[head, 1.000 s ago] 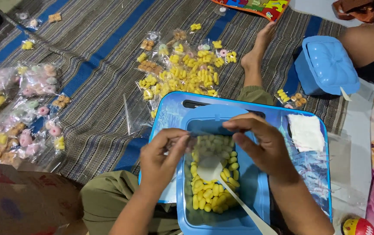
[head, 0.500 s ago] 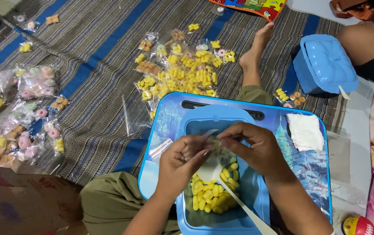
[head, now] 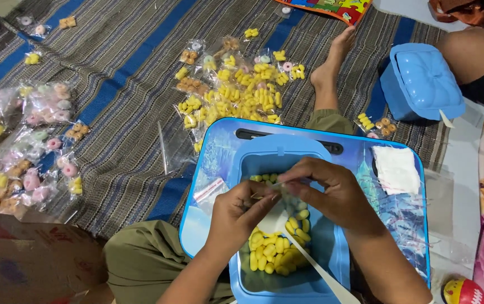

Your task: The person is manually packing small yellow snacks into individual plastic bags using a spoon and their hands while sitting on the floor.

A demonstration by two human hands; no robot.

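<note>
Both hands met over the blue tub [head: 332, 247] of yellow puffed snacks [head: 270, 250]: the left hand [head: 236, 217] and the right hand [head: 332, 194] had their fingertips pinched shut on a small clear plastic bag [head: 273, 188], held just above the snacks near the tub's 12 o'clock rim. The tub sat on a blue lap tray [head: 214, 152], whose 3 o'clock edge carried a folded white cloth [head: 396, 169]. Filled snack packets [head: 236, 93] crowded the striped mat [head: 124, 112] at 12 and 9 o'clock, leaving open mat between them.
</note>
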